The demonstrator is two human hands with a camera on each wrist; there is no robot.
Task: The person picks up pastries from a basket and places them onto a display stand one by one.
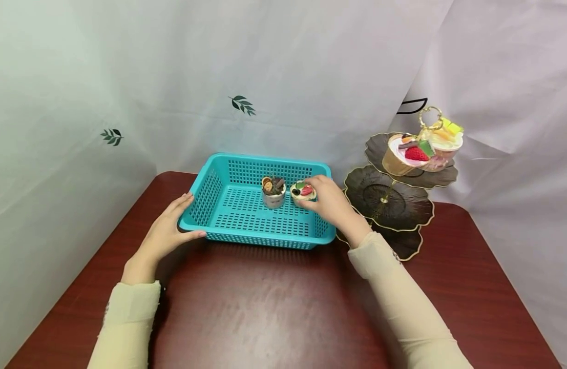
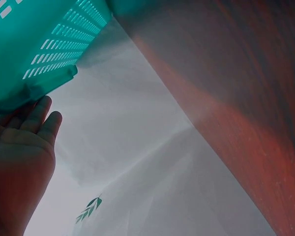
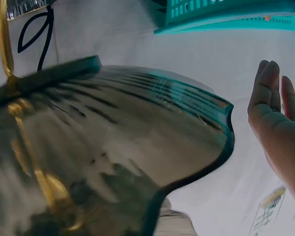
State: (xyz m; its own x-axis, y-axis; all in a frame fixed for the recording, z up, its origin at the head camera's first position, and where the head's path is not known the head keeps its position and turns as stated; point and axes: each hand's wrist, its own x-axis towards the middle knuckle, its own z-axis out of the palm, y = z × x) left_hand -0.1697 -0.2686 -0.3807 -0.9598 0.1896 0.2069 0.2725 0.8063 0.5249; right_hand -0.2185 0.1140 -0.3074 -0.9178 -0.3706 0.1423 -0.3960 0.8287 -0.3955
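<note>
A turquoise plastic basket sits on the table with two toy dessert cups inside. My left hand rests against the basket's front left corner, fingers along the left rim and thumb at the front rim. In the left wrist view, the left hand's fingertips lie right under the basket rim. My right hand reaches in over the right side and holds a cup topped with fruit between thumb and fingers. Beside it stands a cup with brown, chocolate-like topping.
A dark, gold-edged tiered stand is at the right, close to my right forearm. Its top tier carries a cup with a strawberry and a cup with yellow topping. White cloth hangs behind the reddish-brown table.
</note>
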